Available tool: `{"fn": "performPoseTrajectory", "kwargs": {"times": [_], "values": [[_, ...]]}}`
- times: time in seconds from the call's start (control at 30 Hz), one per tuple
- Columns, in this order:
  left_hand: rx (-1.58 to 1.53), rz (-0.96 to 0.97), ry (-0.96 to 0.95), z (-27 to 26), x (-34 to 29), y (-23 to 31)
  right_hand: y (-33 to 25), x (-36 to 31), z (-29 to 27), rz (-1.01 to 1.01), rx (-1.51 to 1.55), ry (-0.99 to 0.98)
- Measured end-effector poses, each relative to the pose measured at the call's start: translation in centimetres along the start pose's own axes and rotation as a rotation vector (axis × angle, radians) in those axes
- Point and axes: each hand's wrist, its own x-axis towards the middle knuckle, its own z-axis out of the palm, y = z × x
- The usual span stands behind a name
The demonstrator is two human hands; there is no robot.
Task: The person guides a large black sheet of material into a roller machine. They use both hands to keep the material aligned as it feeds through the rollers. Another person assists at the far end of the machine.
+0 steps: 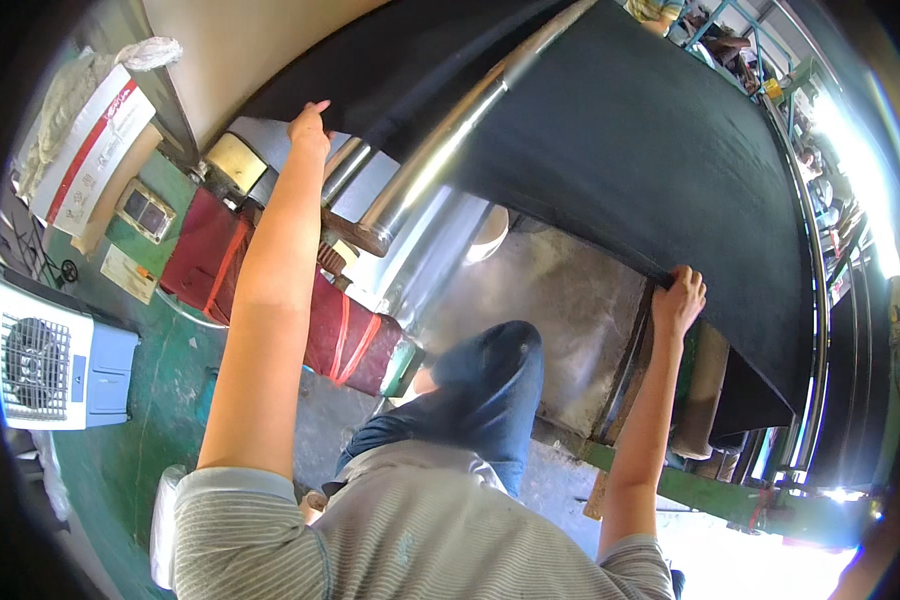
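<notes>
Gripping the near edge of a black sheet in the curled fingers of the right hand, with the broad expanse stretched ahead and to the left of the knuckles. Reaching farther forward with the left hand, partly curled, one finger extended, at the edge of the black stretch left of a shiny metal roller; cannot tell whether pinching or merely touching.

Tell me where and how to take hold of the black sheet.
Probably best to pinch the black sheet by its near edge, right of the metal roller, coming from the near side: that edge is thin and turned this way, while the broad surface beyond offers little to pinch.
</notes>
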Motion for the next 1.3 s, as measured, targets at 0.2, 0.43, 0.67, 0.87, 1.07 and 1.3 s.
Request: {"fn": "performPoseTrajectory", "kwargs": {"times": [0.2,0.43,0.67,0.87,1.07,1.3], "values": [[-0.03,0.047,0.033,-0.3,0.8,0.5,0.8,-5.5,5.0,-0.146,0.174,-0.085],[-0.167,0.079,0.162,-0.7,0.2,1.1,-5.2,-7.6,4.1,-0.182,0.299,-0.082],[-0.122,0.036,0.02,0.2,-2.7,1.5,-8.9,-7.7,3.9,-0.258,0.327,-0.11],[-0.137,0.029,0.085,-0.7,1.6,1.2,-12.4,-7.0,3.5,-0.327,0.358,-0.091],[-0.108,0.024,-0.057,-0.4,1.7,0.9,-13.2,-5.9,2.8,-0.502,0.416,-0.114],[-0.051,-0.019,-0.147,1.4,-0.2,-0.1,-0.1,-1.7,1.2,-0.192,0.205,-0.01]]}}
